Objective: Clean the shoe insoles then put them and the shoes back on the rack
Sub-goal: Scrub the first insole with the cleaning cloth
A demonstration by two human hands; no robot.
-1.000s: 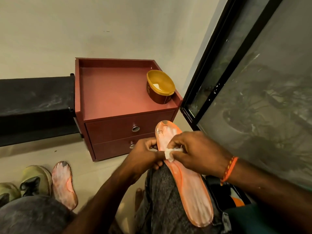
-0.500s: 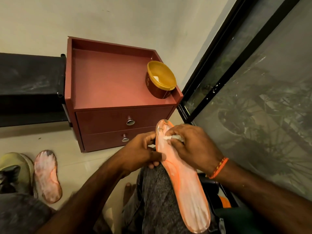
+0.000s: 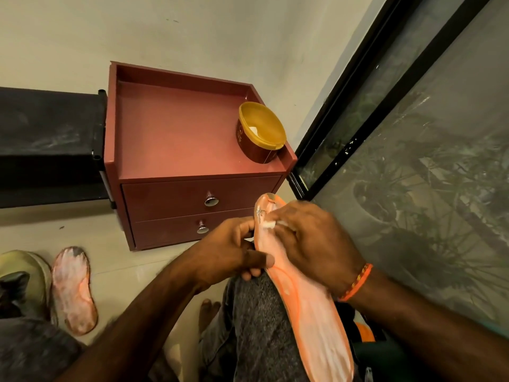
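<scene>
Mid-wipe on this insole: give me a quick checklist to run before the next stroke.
1. Insole held steady: ok. The left hand grips the edge of the orange insole, which lies along the knee.
2. Wipe in hand: ok. The right hand pinches a small white wipe against the insole near its far end.
3. Near half of the insole clean: cannot tell; it looks pale and streaked.
4. Second insole within reach: ok. It lies on the floor beside a shoe.
5. Supply tub: ok. The yellow-lidded tub stands on the red drawer unit.
6. Rack space free: cannot tell.
</scene>
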